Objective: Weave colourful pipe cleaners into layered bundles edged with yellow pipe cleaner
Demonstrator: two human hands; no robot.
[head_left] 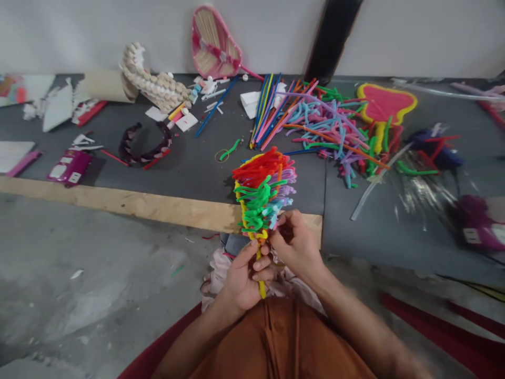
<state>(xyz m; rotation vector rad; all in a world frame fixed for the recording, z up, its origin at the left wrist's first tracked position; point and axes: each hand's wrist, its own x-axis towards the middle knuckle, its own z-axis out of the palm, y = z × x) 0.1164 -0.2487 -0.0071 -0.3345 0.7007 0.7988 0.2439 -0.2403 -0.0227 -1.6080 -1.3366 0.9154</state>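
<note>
My left hand (246,276) is closed around the yellow fuzzy handle (262,289) of a fan-shaped piece made of pipe cleaners (258,197). Its head is edged in yellow and covered with bent tufts: red at the top, green in the middle, purple and light blue down the right side. My right hand (295,242) has its fingers curled in a pinch at the lower right edge of the head, by the light blue and pink tufts. Whatever lies between those fingertips is hidden. The piece stands upright in front of the table's near edge.
A heap of loose pipe cleaners (327,123) lies on the dark table (189,176), beside straight ones (266,113). Behind are a pink fan (215,45) and a pink-and-yellow fan shape (386,104). A dark headband (144,150) and a purple pack (70,167) lie left.
</note>
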